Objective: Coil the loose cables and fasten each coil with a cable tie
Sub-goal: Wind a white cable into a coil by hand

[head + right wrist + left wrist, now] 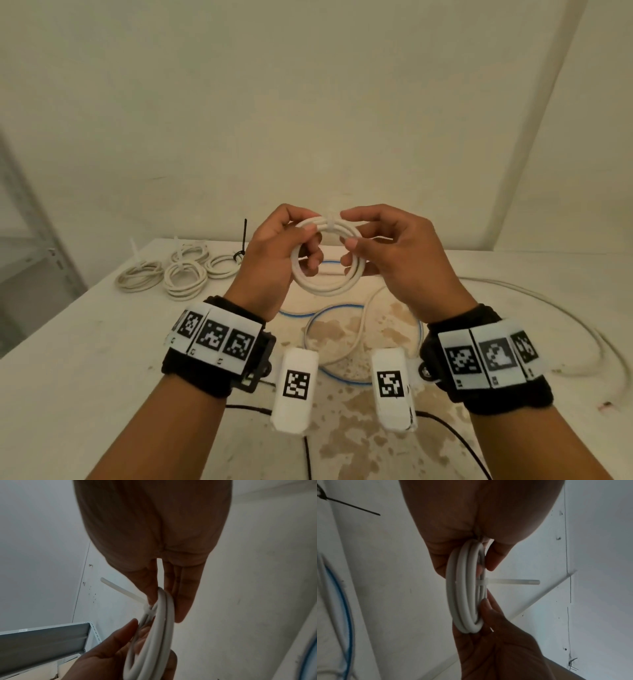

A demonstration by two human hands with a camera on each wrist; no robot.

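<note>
A white cable coil point(322, 291) is held upright above the table between both hands. My left hand point(310, 250) grips its left side, thumb in front and fingers curled through the ring. My right hand point(349, 229) pinches the top right of the coil between thumb and index finger, right next to a white cable tie point(331, 222) that is wrapped round the strands. The tie's tail point(513, 581) sticks straight out from the coil point(465, 588). From the right wrist the same tail point(120, 589) points away beside the coil point(154, 635).
Several tied white coils point(178, 270) lie at the back left of the stained white table point(102, 342), one with a black tie point(244, 240). Loose white cable point(548, 308) and a blue cable point(334, 375) sprawl under and right of my hands. A metal shelf point(42, 642) stands left.
</note>
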